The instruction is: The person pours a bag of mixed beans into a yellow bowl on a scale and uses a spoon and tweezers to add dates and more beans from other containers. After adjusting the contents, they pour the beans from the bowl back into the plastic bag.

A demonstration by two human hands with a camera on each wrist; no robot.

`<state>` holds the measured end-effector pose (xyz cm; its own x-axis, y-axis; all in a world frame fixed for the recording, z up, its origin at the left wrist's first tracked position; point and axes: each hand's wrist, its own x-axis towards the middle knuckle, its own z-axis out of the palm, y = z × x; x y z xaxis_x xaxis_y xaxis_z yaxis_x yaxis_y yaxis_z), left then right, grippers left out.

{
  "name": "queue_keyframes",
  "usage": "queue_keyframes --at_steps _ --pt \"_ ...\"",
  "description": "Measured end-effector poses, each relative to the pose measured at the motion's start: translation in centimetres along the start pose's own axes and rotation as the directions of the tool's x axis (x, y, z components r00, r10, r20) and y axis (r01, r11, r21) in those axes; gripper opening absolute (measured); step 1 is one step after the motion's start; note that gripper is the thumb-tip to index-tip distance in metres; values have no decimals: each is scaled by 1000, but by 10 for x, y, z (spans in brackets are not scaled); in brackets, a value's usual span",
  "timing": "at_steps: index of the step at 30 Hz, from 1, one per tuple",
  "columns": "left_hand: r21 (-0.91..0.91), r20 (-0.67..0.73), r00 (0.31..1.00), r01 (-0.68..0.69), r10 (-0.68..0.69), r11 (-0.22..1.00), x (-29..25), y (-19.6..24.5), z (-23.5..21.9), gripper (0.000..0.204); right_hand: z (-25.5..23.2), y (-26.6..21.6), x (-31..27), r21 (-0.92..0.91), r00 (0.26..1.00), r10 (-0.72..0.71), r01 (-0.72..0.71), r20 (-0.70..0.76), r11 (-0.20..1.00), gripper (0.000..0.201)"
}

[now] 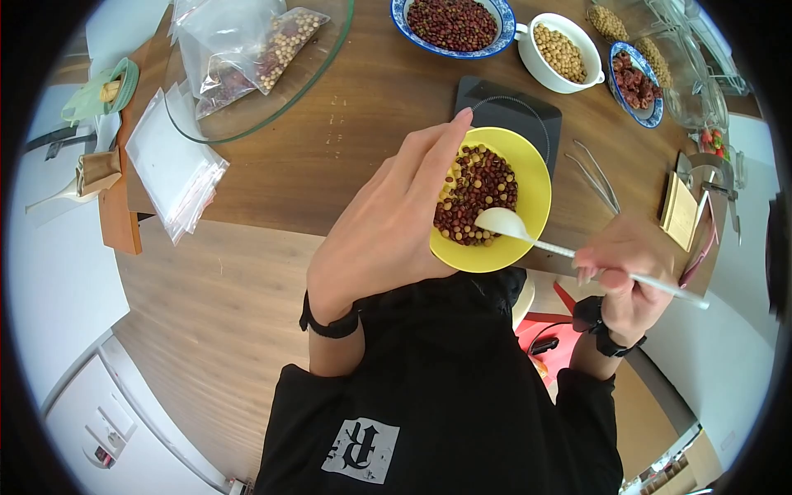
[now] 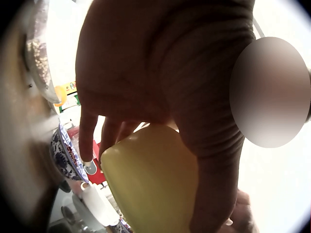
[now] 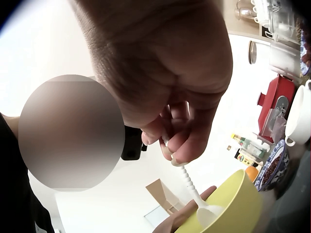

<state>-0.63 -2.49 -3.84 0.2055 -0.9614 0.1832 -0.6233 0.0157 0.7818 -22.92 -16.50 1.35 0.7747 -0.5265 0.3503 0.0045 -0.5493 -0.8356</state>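
Note:
In the head view a yellow bowl [image 1: 535,177] holds dark red beans and pale round ones. The left hand [image 1: 384,210] grips the bowl's left side, thumb and fingers around it; the left wrist view shows the same hand [image 2: 141,73] over the bowl's outer wall [image 2: 150,179]. Pinched in the right hand [image 1: 631,276] is the handle of a white spoon [image 1: 502,221], its head down among the beans. From the right wrist the hand [image 3: 170,82] shows curled fingers on the beaded handle, with the spoon [image 3: 209,213] inside the bowl [image 3: 243,204].
Behind the yellow bowl lies a black scale [image 1: 540,124]. Farther back stand a blue-patterned bowl [image 1: 503,41] of red beans, a white pot [image 1: 532,62] and a small patterned bowl [image 1: 652,115]. Tongs [image 1: 601,177] lie right; a glass bowl [image 1: 285,107] and plastic bags [image 1: 173,165] left.

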Motion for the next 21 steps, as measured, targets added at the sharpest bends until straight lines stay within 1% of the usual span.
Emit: queue_keyframes --at_steps 1,2,3,5,6,8,9,10,11,12,13,14,16,17,18,20,21 --pt "-11 -20 999 -31 30 999 0 -2 1 110 2 -1 0 -7 998 -60 61 27 998 38" --pt "-21 -40 997 -62 61 998 0 -3 1 110 2 -3 -1 -8 998 -62 63 26 998 38" --pt "-20 -40 997 -63 62 998 0 -3 1 110 2 -7 -3 -54 996 -91 90 -12 994 39" --pt "-83 1 1000 26 -26 996 1 -2 0 122 2 -9 -4 -151 979 -177 161 -100 975 37" --pt "-82 1 1000 25 -25 996 1 -2 1 122 1 -11 -3 -151 979 -179 162 -101 975 37" --pt "-84 -45 999 20 -24 996 2 -2 5 124 0 -14 0 -327 967 -254 230 -33 917 32" --pt "-85 -47 999 16 -20 996 3 -1 5 124 4 -15 3 -321 959 -284 270 1 908 31" --pt "-53 -92 996 -3 -2 999 4 0 4 119 6 -18 3 -323 958 -287 272 0 906 31" --pt "-19 -138 990 -20 17 1000 5 1 3 115 8 -21 1 -297 956 -283 293 79 909 32" --pt "-15 -141 990 -21 18 1000 5 1 3 115 9 -24 -1 -268 947 -280 314 158 911 33" --pt "-40 -142 990 -1 -5 999 4 1 4 119 9 -24 -2 -224 928 -325 361 182 905 35" --pt "-67 -141 990 19 -28 998 3 2 4 124 10 -25 -3 -223 927 -327 363 182 905 35" --pt "-50 -143 989 24 -32 998 4 4 3 125 11 -27 -6 -225 923 -370 384 105 895 33" --pt "-35 -145 989 30 -35 999 4 4 3 125 9 -29 -5 -243 935 -343 355 92 903 32" --pt "-35 -146 989 26 -31 999 4 5 4 125 8 -30 -4 -246 934 -345 357 91 901 32" --pt "-49 -137 990 19 -26 999 4 7 5 127 8 -28 2 -349 951 -304 301 46 888 31" --pt "-48 -139 990 17 -24 999 3 8 5 127 11 -25 5 -361 949 -312 308 51 880 33"
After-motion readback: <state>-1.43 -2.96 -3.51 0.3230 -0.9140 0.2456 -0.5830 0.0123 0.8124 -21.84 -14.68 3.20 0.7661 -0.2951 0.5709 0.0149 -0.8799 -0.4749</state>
